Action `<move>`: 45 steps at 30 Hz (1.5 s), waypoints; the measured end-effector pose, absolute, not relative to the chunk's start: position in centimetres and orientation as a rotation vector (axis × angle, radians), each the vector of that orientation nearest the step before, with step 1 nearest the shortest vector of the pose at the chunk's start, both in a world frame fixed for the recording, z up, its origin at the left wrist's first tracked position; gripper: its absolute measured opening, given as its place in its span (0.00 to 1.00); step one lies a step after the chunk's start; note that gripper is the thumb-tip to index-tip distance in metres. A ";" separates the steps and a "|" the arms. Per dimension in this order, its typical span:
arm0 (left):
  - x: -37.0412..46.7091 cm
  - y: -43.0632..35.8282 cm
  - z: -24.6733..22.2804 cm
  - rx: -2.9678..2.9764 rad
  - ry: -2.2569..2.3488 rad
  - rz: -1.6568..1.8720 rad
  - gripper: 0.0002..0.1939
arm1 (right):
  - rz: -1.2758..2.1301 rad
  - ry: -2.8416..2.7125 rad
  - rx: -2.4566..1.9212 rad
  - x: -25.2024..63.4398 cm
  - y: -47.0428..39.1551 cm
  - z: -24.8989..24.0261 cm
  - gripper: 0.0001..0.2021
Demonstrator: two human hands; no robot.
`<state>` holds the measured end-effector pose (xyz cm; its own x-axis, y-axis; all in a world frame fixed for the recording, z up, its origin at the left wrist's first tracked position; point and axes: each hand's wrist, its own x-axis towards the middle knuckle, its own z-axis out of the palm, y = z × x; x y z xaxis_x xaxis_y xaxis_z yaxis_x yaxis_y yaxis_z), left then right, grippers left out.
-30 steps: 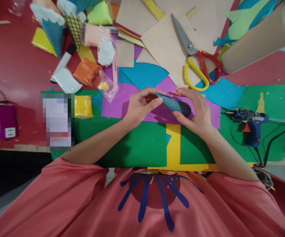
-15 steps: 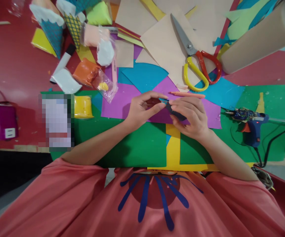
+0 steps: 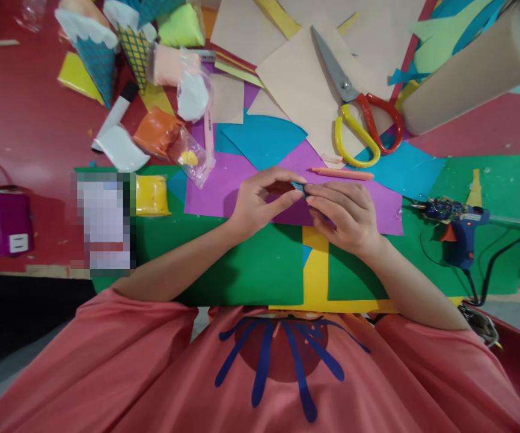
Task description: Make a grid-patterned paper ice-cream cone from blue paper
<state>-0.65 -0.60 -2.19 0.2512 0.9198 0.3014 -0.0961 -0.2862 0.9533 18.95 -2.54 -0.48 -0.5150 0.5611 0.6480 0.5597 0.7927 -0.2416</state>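
A small blue piece [image 3: 298,187] is pinched between the thumb and fingers of my left hand [image 3: 264,201], above the purple sheet [image 3: 223,186]. My right hand [image 3: 347,216] is closed at its right end, fingertips against the piece. Something dark shows under the right fingers, mostly hidden by them. Just beyond my right hand lies a coral pen [image 3: 343,174]. Farther off, scissors with one yellow and one red handle [image 3: 347,93] rest on beige sheets [image 3: 287,78]. A blue fan-shaped sheet [image 3: 269,138] lies beyond my left hand.
Green sheets [image 3: 241,258] lie under my forearms. On the right are a glue gun [image 3: 462,234] with its cord and a cardboard tube [image 3: 471,72]. To the left are a blurred-out phone-like object [image 3: 106,222], clay packets [image 3: 156,129], a marker [image 3: 118,114] and patterned cones [image 3: 95,60].
The dark part at my right hand has turned and is now mostly covered by the fingers. More of the blue piece shows between the hands. My left hand has hardly moved.
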 end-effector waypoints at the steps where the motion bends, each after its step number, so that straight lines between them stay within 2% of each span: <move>1: -0.7 -0.6 -2.2 1.515 0.800 1.254 0.07 | 0.029 -2.228 -0.834 18.9 -2.5 -0.4 0.14; 6: -0.8 -0.6 -2.3 1.602 0.794 1.277 0.06 | 0.177 -2.208 -0.876 19.0 -2.5 0.0 0.12; 18: -0.9 -0.5 -2.2 1.707 0.756 1.270 0.03 | 0.296 -2.132 -0.823 18.7 -2.5 0.1 0.13; 27: -0.8 -0.3 -2.2 1.749 0.727 1.319 0.02 | 0.984 -1.553 -1.011 19.2 -2.1 -0.2 0.05; 33: -0.8 -0.3 -2.1 1.736 0.701 1.362 0.03 | 0.752 -1.677 -1.128 19.8 -1.6 0.1 0.06; 40: -0.8 -0.3 -1.9 1.804 0.635 1.305 0.05 | 1.012 -1.892 -1.092 19.7 -1.5 0.4 0.16; 45: -0.9 -0.3 -1.8 1.789 0.585 1.235 0.05 | 0.966 -1.964 -1.007 19.7 -1.6 0.7 0.14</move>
<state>-0.88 -0.33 -1.82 0.3997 0.7631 0.5079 -0.0898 -0.5188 0.8502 19.66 -1.57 0.72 -0.4389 0.8623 0.2527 0.3263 0.4149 -0.8493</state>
